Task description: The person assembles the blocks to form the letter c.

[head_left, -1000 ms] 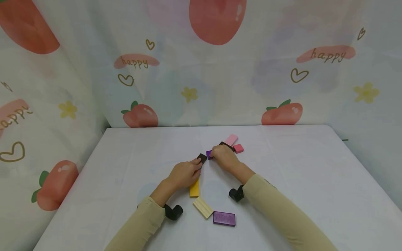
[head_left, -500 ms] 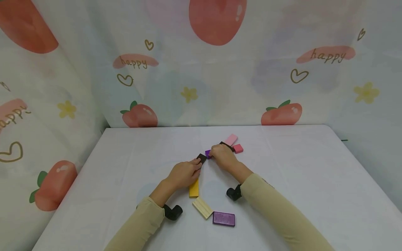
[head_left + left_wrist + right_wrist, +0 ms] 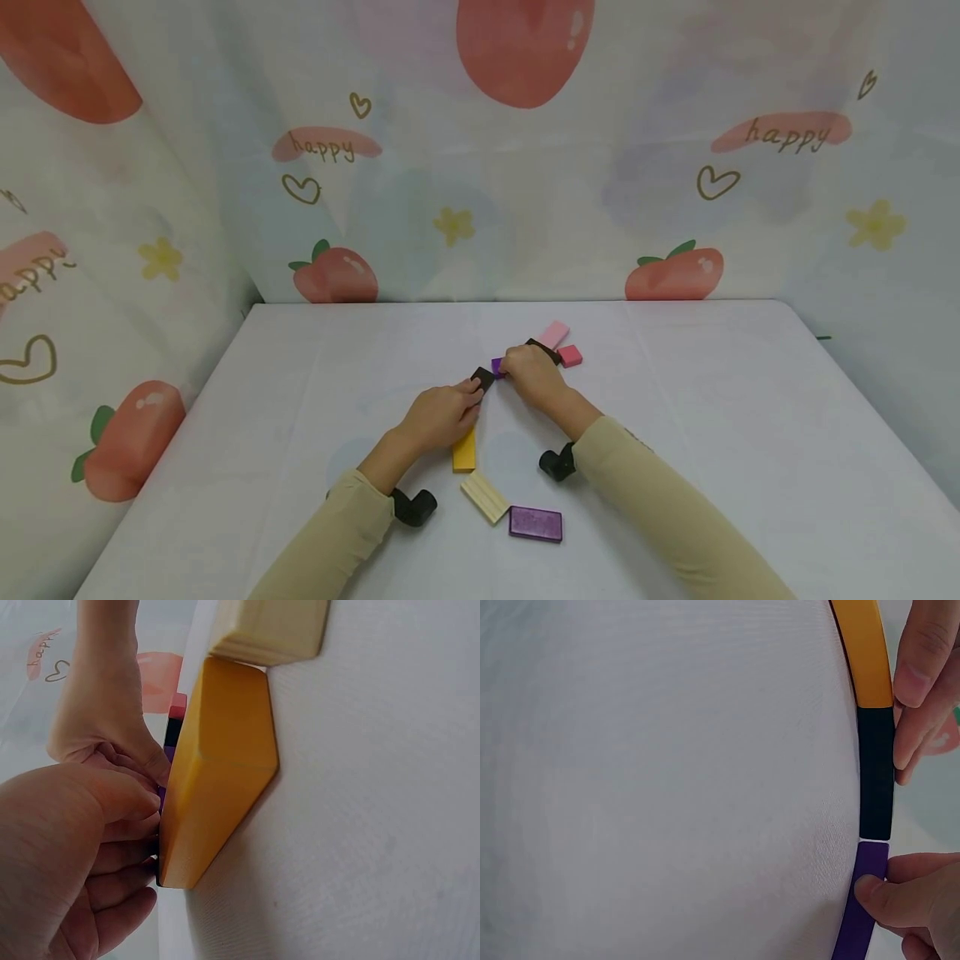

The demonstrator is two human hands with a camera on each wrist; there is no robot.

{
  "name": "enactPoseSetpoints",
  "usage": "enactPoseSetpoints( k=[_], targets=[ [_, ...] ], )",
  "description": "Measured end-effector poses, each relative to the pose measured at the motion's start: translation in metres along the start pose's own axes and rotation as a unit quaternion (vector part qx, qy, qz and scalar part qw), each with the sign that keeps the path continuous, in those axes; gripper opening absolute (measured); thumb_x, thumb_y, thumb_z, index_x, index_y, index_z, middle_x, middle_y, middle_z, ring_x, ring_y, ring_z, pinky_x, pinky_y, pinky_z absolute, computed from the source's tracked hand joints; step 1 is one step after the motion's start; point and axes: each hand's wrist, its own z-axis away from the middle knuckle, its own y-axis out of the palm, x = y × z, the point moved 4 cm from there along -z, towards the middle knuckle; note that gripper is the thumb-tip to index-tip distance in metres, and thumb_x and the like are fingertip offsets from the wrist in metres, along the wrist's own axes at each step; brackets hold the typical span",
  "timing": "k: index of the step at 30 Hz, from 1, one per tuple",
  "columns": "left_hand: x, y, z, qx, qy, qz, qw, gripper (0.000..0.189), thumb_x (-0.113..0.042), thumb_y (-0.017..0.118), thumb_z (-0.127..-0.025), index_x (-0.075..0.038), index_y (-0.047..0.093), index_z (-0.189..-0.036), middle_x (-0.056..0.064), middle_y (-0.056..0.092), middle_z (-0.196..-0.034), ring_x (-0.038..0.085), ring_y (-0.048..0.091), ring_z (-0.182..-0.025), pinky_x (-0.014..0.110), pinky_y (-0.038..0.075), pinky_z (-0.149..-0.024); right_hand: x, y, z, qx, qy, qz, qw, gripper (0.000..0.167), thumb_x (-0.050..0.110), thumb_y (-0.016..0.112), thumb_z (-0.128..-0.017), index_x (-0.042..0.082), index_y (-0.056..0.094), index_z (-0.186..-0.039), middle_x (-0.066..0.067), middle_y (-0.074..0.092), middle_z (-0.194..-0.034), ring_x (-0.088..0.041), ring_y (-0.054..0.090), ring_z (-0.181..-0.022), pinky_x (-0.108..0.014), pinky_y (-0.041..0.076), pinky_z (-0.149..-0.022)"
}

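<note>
A curving row of flat coloured blocks lies on the white table. My left hand [image 3: 442, 414] rests its fingertips on top of a black block [image 3: 876, 772], which meets the end of a yellow block [image 3: 464, 452]. My right hand [image 3: 536, 375] pinches a purple block [image 3: 861, 900], thumb on its near side and fingers over the top and behind. A thin gap separates the purple block from the black one. Past the right hand, another black block [image 3: 551, 354], a pink block [image 3: 554, 334] and a red block [image 3: 571, 356] show, the black one partly hidden.
Nearer the front lie a cream ridged block [image 3: 485, 497] and a glossy purple block [image 3: 536, 524], their corners close together. Black wrist camera mounts [image 3: 415, 507] sit under both forearms. A printed cloth backdrop [image 3: 525, 192] rises behind the table's far edge.
Both hands keep nearly the same place on the blocks. The right forearm has shifted slightly left, and the head view has moved a little.
</note>
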Motion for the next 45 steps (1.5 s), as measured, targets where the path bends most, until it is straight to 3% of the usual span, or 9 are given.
enactPoseSetpoints(
  k=[17, 24, 28, 37, 40, 45],
  targets=[
    [0.001, -0.002, -0.001, 0.005, -0.003, 0.000, 1.0000, 0.035, -0.021, 0.052, -0.094, -0.004, 0.058, -0.124, 0.007, 0.052, -0.129, 0.019, 0.049, -0.118, 0.036, 0.044, -0.091, 0.002, -0.003, 0.001, -0.036, -0.002, -0.005, 0.9993, 0.010, -0.002, 0.069, -0.077, 0.005, 0.072, -0.071, -0.004, 0.060, -0.064, -0.020, 0.061, -0.065, -0.030, 0.050, -0.064],
    [0.001, -0.006, -0.001, 0.001, -0.004, 0.011, 0.9999, 0.034, -0.020, 0.052, -0.094, -0.004, 0.059, -0.123, 0.007, 0.053, -0.128, 0.018, 0.049, -0.118, 0.035, 0.043, -0.092, 0.003, -0.004, -0.003, -0.015, 0.008, -0.006, 0.9998, 0.006, 0.000, 0.069, -0.078, 0.004, 0.072, -0.076, -0.006, 0.062, -0.068, -0.021, 0.062, -0.070, -0.030, 0.051, -0.069],
    [0.002, -0.007, -0.002, -0.009, -0.016, 0.046, 0.9988, 0.031, -0.018, 0.052, -0.094, -0.003, 0.061, -0.120, 0.007, 0.055, -0.126, 0.019, 0.050, -0.117, 0.035, 0.042, -0.093, 0.001, -0.004, -0.004, 0.006, 0.035, -0.027, 0.9990, 0.006, 0.001, 0.069, -0.079, 0.003, 0.074, -0.083, -0.007, 0.065, -0.075, -0.021, 0.063, -0.075, -0.029, 0.051, -0.074],
    [0.009, -0.005, -0.002, -0.020, -0.076, 0.146, 0.9862, 0.034, -0.025, 0.052, -0.094, -0.005, 0.061, -0.120, 0.003, 0.057, -0.124, 0.021, 0.051, -0.116, 0.038, 0.040, -0.096, -0.006, -0.004, -0.002, 0.058, 0.128, -0.149, 0.9788, 0.016, 0.001, 0.070, -0.079, 0.000, 0.071, -0.095, -0.010, 0.066, -0.092, -0.024, 0.061, -0.090, -0.034, 0.049, -0.084],
    [0.008, -0.006, -0.001, -0.030, -0.070, 0.151, 0.9856, 0.038, -0.028, 0.053, -0.093, -0.005, 0.058, -0.124, 0.004, 0.055, -0.126, 0.022, 0.050, -0.117, 0.039, 0.039, -0.096, -0.009, -0.007, 0.002, 0.048, 0.145, -0.178, 0.9721, 0.018, 0.000, 0.069, -0.079, 0.000, 0.070, -0.097, -0.011, 0.066, -0.095, -0.026, 0.060, -0.092, -0.037, 0.047, -0.086],
    [0.002, -0.009, 0.006, -0.031, -0.052, 0.135, 0.9890, 0.042, -0.029, 0.054, -0.093, -0.005, 0.056, -0.127, 0.007, 0.054, -0.128, 0.023, 0.050, -0.117, 0.039, 0.040, -0.095, -0.020, -0.013, 0.015, 0.012, 0.154, -0.192, 0.9692, 0.018, -0.001, 0.069, -0.078, -0.001, 0.069, -0.097, -0.012, 0.065, -0.096, -0.027, 0.060, -0.094, -0.039, 0.047, -0.085]
  ],
)
